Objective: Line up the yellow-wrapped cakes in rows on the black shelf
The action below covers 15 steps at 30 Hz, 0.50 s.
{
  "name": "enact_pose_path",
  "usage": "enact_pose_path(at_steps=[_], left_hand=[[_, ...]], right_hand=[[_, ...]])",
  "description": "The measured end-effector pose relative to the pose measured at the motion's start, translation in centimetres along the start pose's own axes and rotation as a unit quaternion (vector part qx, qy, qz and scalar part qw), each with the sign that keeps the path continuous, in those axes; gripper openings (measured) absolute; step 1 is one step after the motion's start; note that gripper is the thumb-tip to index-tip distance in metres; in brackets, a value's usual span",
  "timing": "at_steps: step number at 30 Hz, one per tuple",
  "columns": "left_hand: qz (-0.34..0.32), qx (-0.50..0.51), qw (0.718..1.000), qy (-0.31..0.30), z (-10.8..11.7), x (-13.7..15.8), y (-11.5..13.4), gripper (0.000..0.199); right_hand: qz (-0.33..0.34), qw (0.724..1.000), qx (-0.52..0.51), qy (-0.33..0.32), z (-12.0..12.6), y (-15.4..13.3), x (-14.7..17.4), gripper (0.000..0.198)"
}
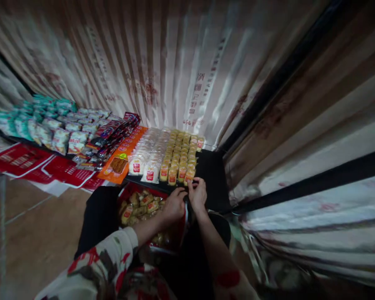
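Rows of small yellow-wrapped snack packets [174,158] stand on a black surface [211,175] in front of me. My right hand [197,195] reaches to the front right corner of these rows, its fingertips pinching at the nearest yellow packet [190,173]. Just left of it, my left hand [175,204] has its fingers curled together close to the same spot. Whatever those fingers hold is too small and dark to make out. Below, on my lap, a red bag [184,227] lies open with loose packets of the same kind [140,206] inside.
White packets [150,171] stand in rows left of the yellow ones. Beyond them lie an orange bag [115,164], dark shiny packs [112,133], and white and teal packets [50,121]. Red bags [65,168] hang over the front edge. Pleated curtains [162,62] enclose the back and right.
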State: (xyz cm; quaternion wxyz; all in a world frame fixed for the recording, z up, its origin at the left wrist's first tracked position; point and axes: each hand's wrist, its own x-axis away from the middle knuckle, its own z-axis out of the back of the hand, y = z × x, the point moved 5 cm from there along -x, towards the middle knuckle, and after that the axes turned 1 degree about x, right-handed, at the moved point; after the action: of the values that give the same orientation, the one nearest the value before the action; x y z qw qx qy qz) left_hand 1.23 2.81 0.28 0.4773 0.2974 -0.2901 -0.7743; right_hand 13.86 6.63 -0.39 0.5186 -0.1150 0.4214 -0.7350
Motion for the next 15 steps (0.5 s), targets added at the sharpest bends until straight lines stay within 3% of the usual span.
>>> enact_pose_path(at_steps=[6,12,15], left_hand=[[-0.012,0.032,0.999,-0.008,-0.1,3.8,-1.1,0.036],[0.144,-0.108,0.98,-0.085,0.7,7.2,-6.6,0.032],[0.203,-0.167,0.96,-0.098,2.1,8.4,-9.8,0.028]], right_hand=[[0.005,1.0,-0.007,0.003,0.3,-0.3,-0.1,0.035],[0.003,0.996,-0.056,0.067,1.7,-0.9,2.3,0.04],[0.007,0.992,-0.117,0.043,0.9,-1.4,4.9,0.037]])
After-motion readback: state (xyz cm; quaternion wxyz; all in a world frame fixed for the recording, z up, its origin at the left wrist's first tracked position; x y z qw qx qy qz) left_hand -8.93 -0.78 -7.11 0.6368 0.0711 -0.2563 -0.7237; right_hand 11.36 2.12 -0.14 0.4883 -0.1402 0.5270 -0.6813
